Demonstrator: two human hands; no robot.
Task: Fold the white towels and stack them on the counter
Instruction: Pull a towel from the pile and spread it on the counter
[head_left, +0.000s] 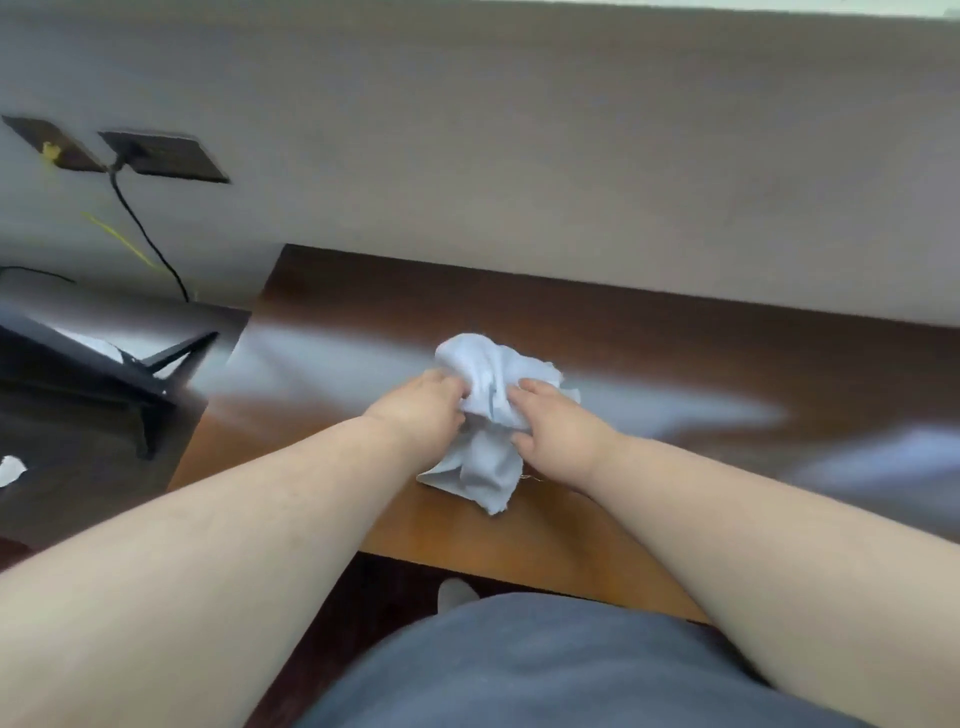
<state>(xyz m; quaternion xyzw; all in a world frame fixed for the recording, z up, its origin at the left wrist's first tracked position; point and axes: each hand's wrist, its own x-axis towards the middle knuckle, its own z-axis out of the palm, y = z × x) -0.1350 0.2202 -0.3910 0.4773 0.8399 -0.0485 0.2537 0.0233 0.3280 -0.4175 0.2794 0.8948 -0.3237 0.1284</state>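
A crumpled white towel (488, 374) is bunched up over the brown wooden counter (675, 353), near its middle. My left hand (423, 410) grips the towel's left side with the fingers closed into the cloth. From the right, my right hand (558, 428) holds the same bunch, fingers curled on it. A loose corner of the towel (483, 478) hangs down toward the counter's front edge. No other towel is in view.
A grey wall (519, 156) runs along the back of the counter. At the left stands a dark piece of furniture (93, 374) with black bars. Two dark wall sockets (161, 156) with a black cable sit above it. The picture is motion-blurred.
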